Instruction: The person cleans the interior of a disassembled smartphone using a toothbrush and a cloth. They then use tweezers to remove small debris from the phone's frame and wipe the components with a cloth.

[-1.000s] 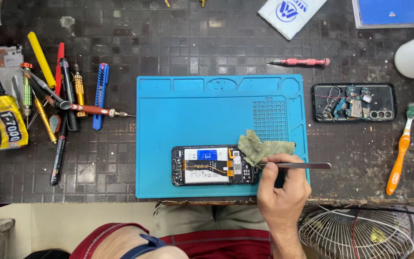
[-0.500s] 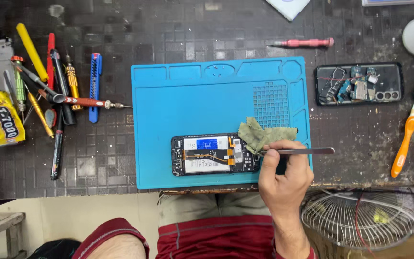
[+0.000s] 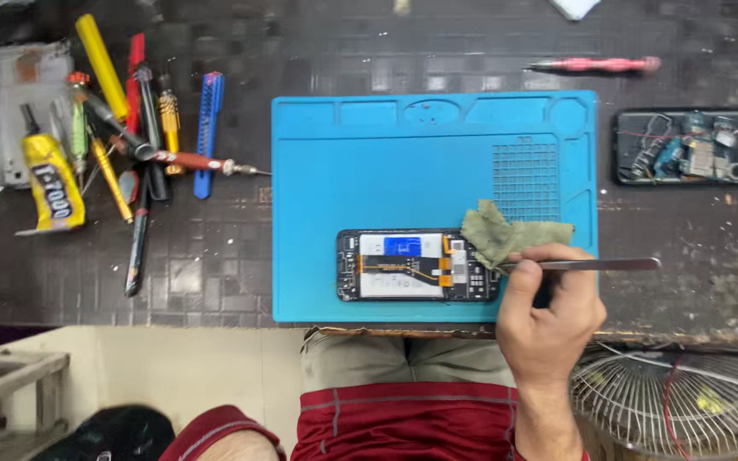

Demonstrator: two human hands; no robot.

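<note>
1. The fingers (image 3: 530, 271) of the right hand (image 3: 548, 316) are pinched closed around metal tweezers (image 3: 595, 265), near their working end, and the tips press a crumpled greenish cloth (image 3: 506, 235) against the right end of an opened phone (image 3: 418, 265). The left hand is out of the picture.
2. The phone lies back-off on the blue repair mat (image 3: 386, 171), close to the mat's near edge and right of its middle, with the cloth overlapping its right end.
3. Its long axis runs left to right, parallel to the table's front edge; the end under the cloth points right, towards the hand. The tweezers lie almost along the same line, handle trailing right beyond the mat.
4. Risk, as I judge it: the orange flex ribbons (image 3: 403, 269) sit exposed just left of the cloth, so a slip of the steel tips leftward could snag or tear one.
5. Pushing hard along the phone's length could slide it on the mat, since nothing holds the other end.
6. Whether the cloth is damp is hard to tell from this view; if it is, liquid could creep onto the bare board.
</note>
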